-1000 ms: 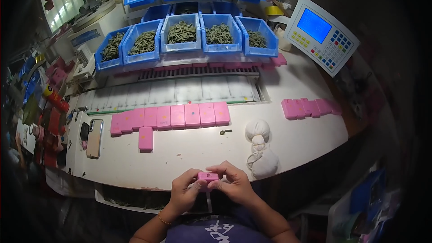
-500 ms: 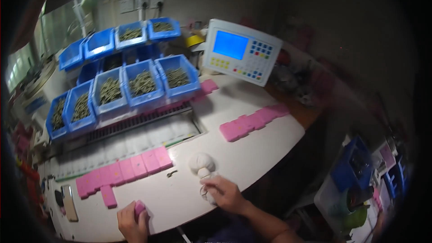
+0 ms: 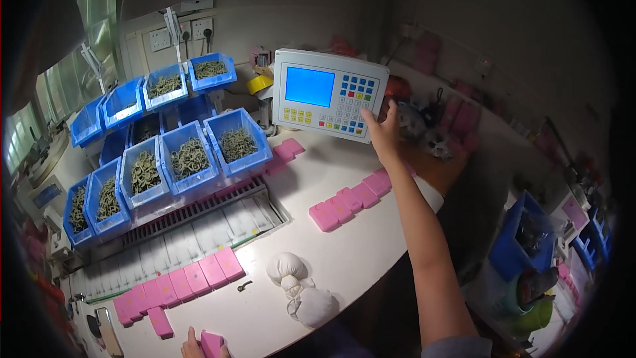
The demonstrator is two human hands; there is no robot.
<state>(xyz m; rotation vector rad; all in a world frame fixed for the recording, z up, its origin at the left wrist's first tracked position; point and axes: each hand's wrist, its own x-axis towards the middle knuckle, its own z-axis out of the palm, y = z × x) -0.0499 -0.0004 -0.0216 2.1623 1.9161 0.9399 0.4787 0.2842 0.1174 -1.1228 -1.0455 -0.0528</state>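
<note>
My left hand (image 3: 195, 348), partly cut off by the lower edge, has its fingers round a pink block (image 3: 212, 343), index finger raised. My right hand (image 3: 384, 134) reaches to the right side of a white control panel (image 3: 324, 96) with a blue screen; a digit touches or hovers at its keys, the others apart or partly hidden. Near my left hand, a row of pink blocks (image 3: 179, 286) lies on the white worktop (image 3: 278, 321). Right of it are a small metal piece (image 3: 244, 285) and a white cloth bundle (image 3: 311, 305).
Blue bins (image 3: 142, 169) on two tiers, several holding green pieces, stand behind a white machine bed (image 3: 142, 258). More pink blocks (image 3: 344, 202) lie below the panel. At right a cart holds a blue bin (image 3: 523, 225) and green containers (image 3: 536, 311).
My right hand left the block, passed over the cloth bundle and reached up to the panel. My left hand kept the block and moved left and down. The view has swung right.
</note>
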